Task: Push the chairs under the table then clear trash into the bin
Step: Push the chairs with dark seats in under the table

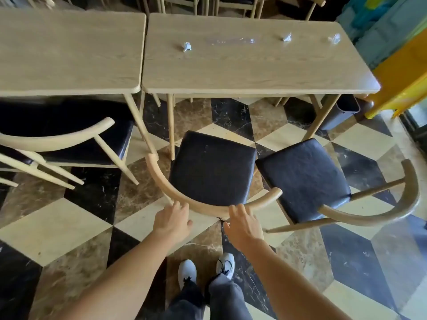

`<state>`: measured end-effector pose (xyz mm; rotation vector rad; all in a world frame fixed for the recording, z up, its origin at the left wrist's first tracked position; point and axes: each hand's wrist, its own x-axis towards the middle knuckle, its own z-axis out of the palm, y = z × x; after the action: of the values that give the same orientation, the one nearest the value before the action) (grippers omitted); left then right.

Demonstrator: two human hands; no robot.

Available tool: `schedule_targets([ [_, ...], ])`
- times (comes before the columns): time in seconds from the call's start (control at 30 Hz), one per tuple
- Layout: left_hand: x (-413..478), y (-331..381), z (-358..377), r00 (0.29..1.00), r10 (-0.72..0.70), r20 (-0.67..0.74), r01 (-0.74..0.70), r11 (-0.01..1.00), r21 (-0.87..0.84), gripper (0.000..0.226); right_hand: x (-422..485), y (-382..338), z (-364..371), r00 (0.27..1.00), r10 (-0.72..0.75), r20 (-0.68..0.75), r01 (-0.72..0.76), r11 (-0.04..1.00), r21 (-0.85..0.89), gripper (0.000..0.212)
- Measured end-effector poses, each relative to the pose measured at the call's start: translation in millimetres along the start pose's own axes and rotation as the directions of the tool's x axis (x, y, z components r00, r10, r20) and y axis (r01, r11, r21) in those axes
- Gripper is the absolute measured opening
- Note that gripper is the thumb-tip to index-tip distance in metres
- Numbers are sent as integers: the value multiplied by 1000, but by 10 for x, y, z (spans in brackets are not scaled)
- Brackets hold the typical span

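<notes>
We see both arms stretched toward the middle chair (211,172), which stands pulled out in front of the right-hand table (254,68), its dark seat pointing at the table edge. The left hand (172,221) lies with fingers spread and relaxed, their tips touching the curved wooden backrest (208,206); the right hand (243,225) is likewise loosely spread, fingertips at the rail, and neither hand is wrapped around it. A second chair (307,179) stands just to the right, angled away, also out from under the table. A third chair (69,139) sits at the left-hand table (69,49), partly tucked beneath it.

On the right-hand table lie three small crumpled wrappers (187,46) (287,37) (334,39) and a flat clear plastic strip (233,40) between the first two. The dark bin (342,114) stands on the floor beneath the table's right end (we cannot tell what it holds, since its inside is in shadow).
</notes>
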<state>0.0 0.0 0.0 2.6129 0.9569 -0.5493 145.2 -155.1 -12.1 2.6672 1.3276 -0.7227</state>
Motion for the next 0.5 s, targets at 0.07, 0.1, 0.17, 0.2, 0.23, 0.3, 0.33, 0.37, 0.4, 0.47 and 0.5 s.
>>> schedule_targets([
  [0.07,127,10,34,997,56,-50,-54,998,43,55,87,39,64,998,-19,-53,17,999,-38,52],
  [0.1,188,11,71,992,93,-80,-87,993,82,58,132,76,125,996,-35,-83,29,997,-72,52],
  [0.17,312,-2,132,981,157,-117,-138,977,162,60,244,128,226,991,-60,-118,46,992,-118,51],
  [0.2,383,-20,180,974,180,-135,-154,970,187,60,304,155,278,990,-74,-117,56,987,-151,50],
  [0.23,449,-41,221,967,206,-148,-173,962,213,61,364,191,328,989,-88,-123,65,981,-181,50],
  [0.3,579,-86,308,953,256,-159,-209,942,264,62,478,281,391,979,-142,-144,116,978,-176,48],
  [0.33,639,-107,349,947,278,-160,-226,932,285,63,530,340,421,968,-193,-163,164,971,-175,47],
  [0.37,693,-125,381,945,291,-150,-237,924,301,65,573,404,438,952,-244,-184,213,961,-176,46],
  [0.4,747,-149,417,938,314,-147,-258,916,308,66,620,468,463,930,-298,-213,261,948,-184,46],
  [0.47,851,-208,461,918,367,-152,-306,897,319,67,705,577,501,887,-389,-249,339,915,-221,46],
  [0.5,894,-237,464,900,405,-159,-341,884,320,68,738,615,517,868,-426,-255,372,898,-236,46],
])
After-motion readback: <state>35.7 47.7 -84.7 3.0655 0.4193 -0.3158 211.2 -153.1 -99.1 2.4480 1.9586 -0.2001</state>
